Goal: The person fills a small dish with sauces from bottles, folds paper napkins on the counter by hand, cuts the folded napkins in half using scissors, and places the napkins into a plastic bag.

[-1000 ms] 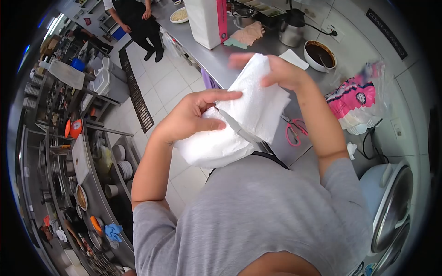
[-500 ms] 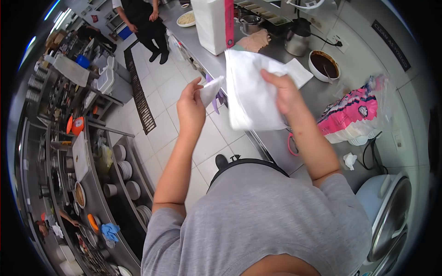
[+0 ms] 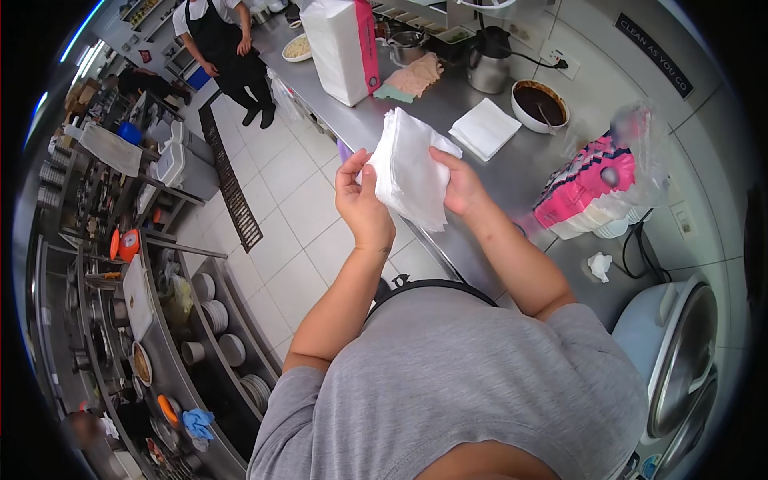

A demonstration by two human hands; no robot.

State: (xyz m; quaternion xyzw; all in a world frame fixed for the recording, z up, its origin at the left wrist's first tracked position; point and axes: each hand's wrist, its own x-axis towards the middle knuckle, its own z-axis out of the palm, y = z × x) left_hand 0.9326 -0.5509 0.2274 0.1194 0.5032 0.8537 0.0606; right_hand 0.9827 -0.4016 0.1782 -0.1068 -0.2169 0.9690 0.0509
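Between my two hands, above the front edge of the steel counter, is a stack of white paper napkins [image 3: 412, 168]. My left hand [image 3: 364, 204] grips the stack's left edge, thumb towards me and fingers behind. On the right side my right hand [image 3: 462, 182] pinches the stack, with its thumb on top and the other fingers hidden under the paper. A second, flat pile of white napkins [image 3: 485, 130] lies on the counter just beyond my right hand. Further back stands a tall white and pink napkin pack [image 3: 338, 52].
A bowl of dark sauce [image 3: 539, 106] with a spoon sits by the wall, near a steel jug [image 3: 489, 62]. An opened pink napkin bag [image 3: 588, 184] lies at the right. Left are shelves of plates [image 3: 214, 316]. A person in a black apron [image 3: 216, 40] stands ahead.
My hands have come together; the napkins that were apart in each hand now form one stack held by both. The stack has moved slightly left, and the flat pile shows fully.
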